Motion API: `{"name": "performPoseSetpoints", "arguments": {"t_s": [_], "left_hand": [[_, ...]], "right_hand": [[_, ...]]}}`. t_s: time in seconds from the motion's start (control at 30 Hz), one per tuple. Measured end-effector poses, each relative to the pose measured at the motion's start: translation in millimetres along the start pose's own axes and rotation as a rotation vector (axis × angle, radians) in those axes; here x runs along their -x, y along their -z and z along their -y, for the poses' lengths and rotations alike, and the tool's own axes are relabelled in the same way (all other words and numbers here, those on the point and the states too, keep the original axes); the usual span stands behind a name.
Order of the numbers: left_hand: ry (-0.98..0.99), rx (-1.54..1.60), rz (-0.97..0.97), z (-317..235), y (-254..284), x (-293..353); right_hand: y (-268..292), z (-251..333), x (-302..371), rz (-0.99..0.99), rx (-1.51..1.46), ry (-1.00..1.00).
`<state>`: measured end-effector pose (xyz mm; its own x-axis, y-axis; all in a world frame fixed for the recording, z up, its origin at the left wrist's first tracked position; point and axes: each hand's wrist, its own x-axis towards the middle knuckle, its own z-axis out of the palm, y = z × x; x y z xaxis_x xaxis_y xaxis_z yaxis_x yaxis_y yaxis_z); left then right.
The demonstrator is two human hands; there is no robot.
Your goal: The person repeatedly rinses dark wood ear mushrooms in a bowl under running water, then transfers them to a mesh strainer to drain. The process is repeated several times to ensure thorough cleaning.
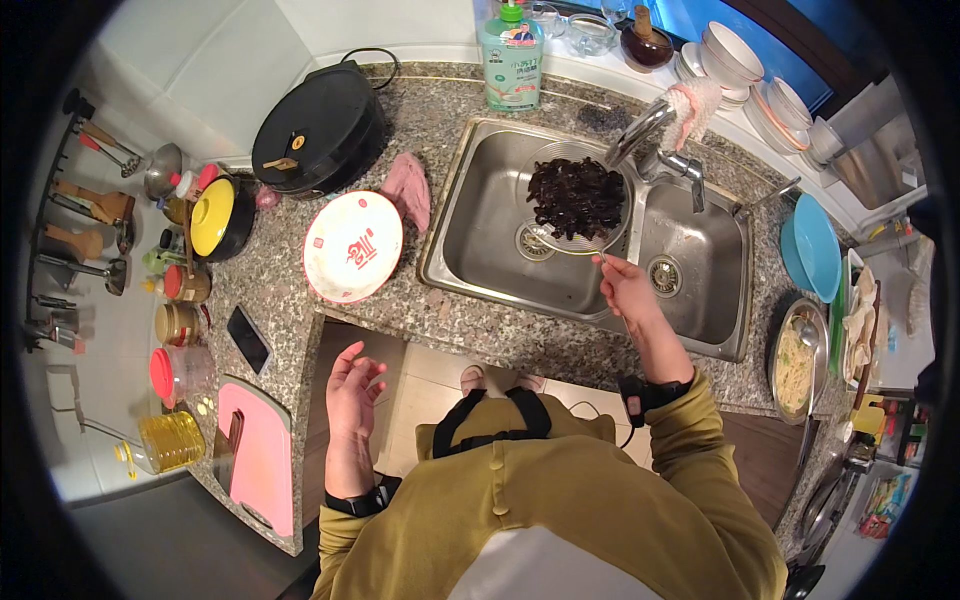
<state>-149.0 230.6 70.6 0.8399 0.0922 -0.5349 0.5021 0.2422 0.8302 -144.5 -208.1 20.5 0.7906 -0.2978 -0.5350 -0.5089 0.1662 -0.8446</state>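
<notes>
My right hand (628, 287) is closed on the handle of a round wire strainer (585, 246), which is over the double-basin steel sink (480, 225). A pile of dark, wet-looking pieces (577, 200), perhaps black fungus, lies in the strainer. Near its far right edge is the tap (645, 130), with a pale cloth draped over it. My left hand (355, 388) hangs in front of the counter edge, fingers apart and slightly curled, with nothing in it. Nearest to it on the counter is a white plate (335, 245) with red markings.
A black electric pan (320, 130) and a pink cloth (407, 190) lie beyond the plate. Left are a phone (249, 339), a pink cutting board (262, 460) and an oil bottle (172, 441). Right are a blue basin (808, 248) and a pan of noodles (794, 370). Bowls (733, 55) line the sill.
</notes>
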Motion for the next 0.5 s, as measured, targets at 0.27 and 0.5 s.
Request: {"name": "performPoseSetpoints", "arguments": {"t_s": [0.27,0.5], "left_hand": [[0.014,-0.089,-0.004,-10,32,4],[-0.01,-0.083,0.012,-15,49,-1]], "right_hand": [[-41,-13,-5,-0.053,-0.133,0.031],[-37,-10,-3,-0.066,0.002,0.046]]}}
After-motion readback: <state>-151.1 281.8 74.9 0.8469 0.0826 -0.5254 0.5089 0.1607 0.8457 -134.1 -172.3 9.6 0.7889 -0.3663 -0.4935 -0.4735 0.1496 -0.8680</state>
